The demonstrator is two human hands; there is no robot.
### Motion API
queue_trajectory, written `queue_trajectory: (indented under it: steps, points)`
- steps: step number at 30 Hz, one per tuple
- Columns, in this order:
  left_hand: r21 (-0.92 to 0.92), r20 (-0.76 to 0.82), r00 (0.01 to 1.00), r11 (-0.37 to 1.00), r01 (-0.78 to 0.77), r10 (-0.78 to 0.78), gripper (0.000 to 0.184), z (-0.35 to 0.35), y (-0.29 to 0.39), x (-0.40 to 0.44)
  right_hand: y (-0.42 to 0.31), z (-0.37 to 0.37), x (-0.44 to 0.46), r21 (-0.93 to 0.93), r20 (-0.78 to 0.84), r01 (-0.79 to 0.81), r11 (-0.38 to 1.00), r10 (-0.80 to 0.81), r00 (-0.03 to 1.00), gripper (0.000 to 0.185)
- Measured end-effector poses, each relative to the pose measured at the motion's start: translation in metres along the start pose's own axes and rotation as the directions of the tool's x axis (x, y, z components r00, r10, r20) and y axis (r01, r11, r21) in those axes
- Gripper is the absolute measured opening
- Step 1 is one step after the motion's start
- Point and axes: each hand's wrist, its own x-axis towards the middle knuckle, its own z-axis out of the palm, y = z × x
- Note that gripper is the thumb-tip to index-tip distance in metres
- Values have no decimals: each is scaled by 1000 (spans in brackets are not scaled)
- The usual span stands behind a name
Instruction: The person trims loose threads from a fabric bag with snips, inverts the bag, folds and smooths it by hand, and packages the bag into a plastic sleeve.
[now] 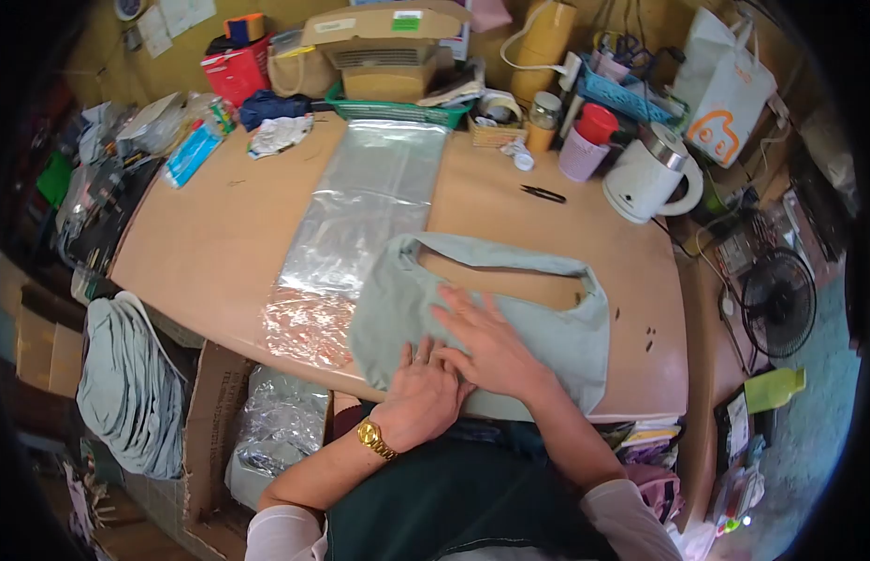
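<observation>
A pale grey-green cloth bag [557, 341] lies flat at the table's front edge, its strap looped toward the back. My right hand [486, 346] rests on the middle of the bag with its fingers spread. Beside it, my left hand [424, 388], below a gold watch, lies on the bag's lower edge with fingers apart; its fingertips are close to the right hand. Clear plastic sleeves [374, 178] stretch from the back of the table to the front, and the bag's left side overlaps them.
Small black snips [544, 194] lie near a white kettle [648, 178]. A green basket [398, 110] holds a cardboard box at the back. Folded grey-green bags [131, 393] hang at the left, beside an open carton [215, 421] of plastic-wrapped items. A fan [776, 301] stands right.
</observation>
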Motion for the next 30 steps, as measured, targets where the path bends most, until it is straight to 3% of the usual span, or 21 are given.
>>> queue_trajectory:
  steps: [1,2,3,4,6,10,12,14,15,17,19,21,22,23,24,25,27,28,30]
  points:
    - [67,-279,958,996,-54,71,73,10,2,6,1,-3,-19,-1,-2,-28,1000,28,1000,62]
    - [64,-265,960,995,-80,94,73,16,2,13,1,-6,-39,-69,-97,-211,975,204,974,64]
    - [57,-347,934,996,-63,79,74,16,0,22,1,-6,-59,-117,-201,-391,913,363,910,66]
    - [47,-432,900,998,-43,60,75,15,-2,31,4,-2,-79,-118,-204,-412,904,384,900,66]
    - [19,-442,897,999,-26,32,78,23,-25,45,20,11,-111,-334,-299,-655,678,583,756,71]
    - [21,-450,889,995,99,-79,81,32,-46,52,40,13,-135,-277,-333,-715,641,634,698,74]
    - [46,-463,879,987,157,-118,80,21,-59,56,49,9,-131,-303,-277,-683,665,624,731,76]
    - [-8,-453,828,931,366,-330,78,14,-79,52,57,4,-133,-327,-251,-662,674,614,749,76]
    - [-8,-456,825,928,372,-334,78,10,-90,47,61,0,-133,-356,-223,-642,679,605,764,77]
    - [119,-474,748,808,577,-464,73,-3,-106,36,67,-19,-132,-417,-159,-583,697,576,802,73]
    - [78,-568,714,836,542,-410,67,-17,-97,22,71,-52,-118,-474,-95,-520,711,546,833,68]
    - [-50,-665,739,994,100,-108,53,-31,-60,12,85,-95,-85,-63,76,-600,798,603,794,48]
    - [-56,-669,735,993,101,-112,53,-38,-48,6,93,-102,-60,90,-62,-565,820,571,819,39]
    - [-158,-651,757,984,-81,-42,44,-44,-36,-1,101,-109,-32,232,-203,-499,835,544,814,31]
    - [-256,-642,766,931,-259,36,37,-54,-30,-8,117,-112,-4,118,-322,-384,916,401,858,30]
    - [-288,-735,678,908,-304,-6,30,-70,-28,-18,143,-110,21,-10,-417,-268,963,239,877,30]
    - [-233,-898,435,912,-338,-68,22,-109,-26,-47,210,-102,75,-16,-343,-286,958,264,901,28]
    - [-154,-959,276,940,-305,-67,22,-123,-29,-60,241,-98,100,-19,-341,-326,945,300,891,28]
    - [78,-992,-126,876,-477,20,37,-129,-53,-82,293,-92,145,-47,-331,-459,887,420,845,29]
